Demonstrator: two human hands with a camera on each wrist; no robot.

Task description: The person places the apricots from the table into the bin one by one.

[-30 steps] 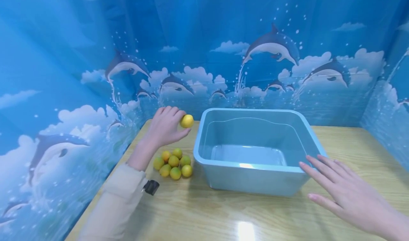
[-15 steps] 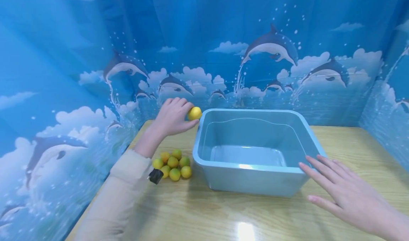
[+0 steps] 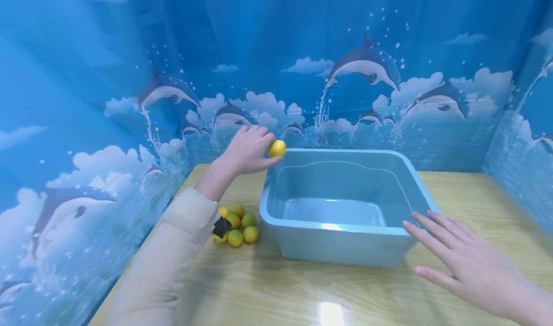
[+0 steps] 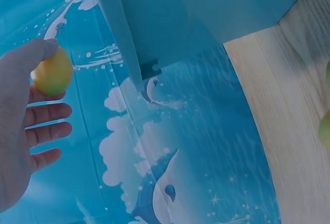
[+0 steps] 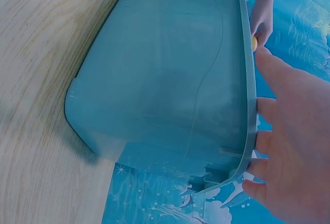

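The left hand (image 3: pixel 249 151) pinches a yellow fruit (image 3: pixel 278 148) at center, likely held high to clear the tub (image 3: pixel 341 247), which the outstretched right hand (image 3: pixel 464 261), gripping nothing, seemingly steadies at lower right.

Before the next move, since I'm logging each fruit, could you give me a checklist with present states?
1. Left hand pinches the yellow fruit: ok.
2. Blue bin upright, opening uncovered: ok.
3. Yellow fruit clear of the rim: ok, the left wrist view shows a gap.
4. Right hand off the rim: cannot tell, fingertips overlap it in the head view.
5. Loose fruits all countable: cannot tell, some are covered.
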